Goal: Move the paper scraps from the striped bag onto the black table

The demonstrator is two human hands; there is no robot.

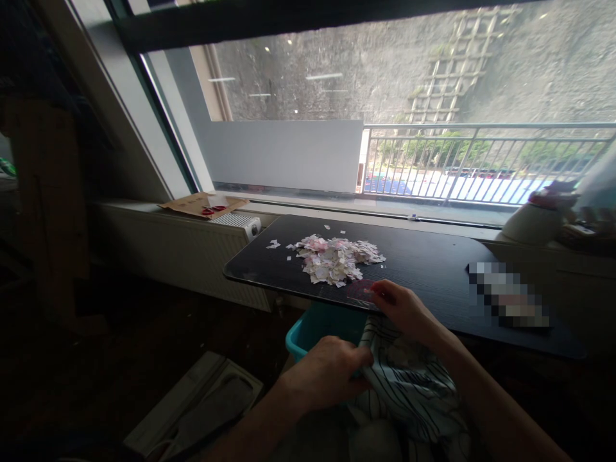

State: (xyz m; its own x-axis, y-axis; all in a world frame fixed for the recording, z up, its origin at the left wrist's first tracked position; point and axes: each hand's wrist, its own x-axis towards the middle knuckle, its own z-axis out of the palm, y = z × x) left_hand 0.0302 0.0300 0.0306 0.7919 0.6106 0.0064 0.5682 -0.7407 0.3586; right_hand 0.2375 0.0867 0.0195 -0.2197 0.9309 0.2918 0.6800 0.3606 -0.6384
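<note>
A heap of small torn paper pieces (332, 260), white with some pink, lies on the black tabletop (418, 256). My left hand (327, 369) is closed on a fold of pale, dark-striped fabric (409, 372) below the table's front edge. Above it, my right hand (402, 307) hovers at that edge, beside a faint red round marking (360, 290) on the tabletop. Its thumb and forefinger are pinched together; whatever they hold is too small to make out. A turquoise plastic bin (301, 337) stands under the edge, partly hidden by my left hand.
Behind the table is a large window with a railing (474, 160) outside. A radiator (192, 244) runs to the left, with a brown paper envelope (185, 205) and red-handled scissors (213, 210) on top. A pixelated object (507, 295) lies at the table's right; a white box (192, 404) is on the floor.
</note>
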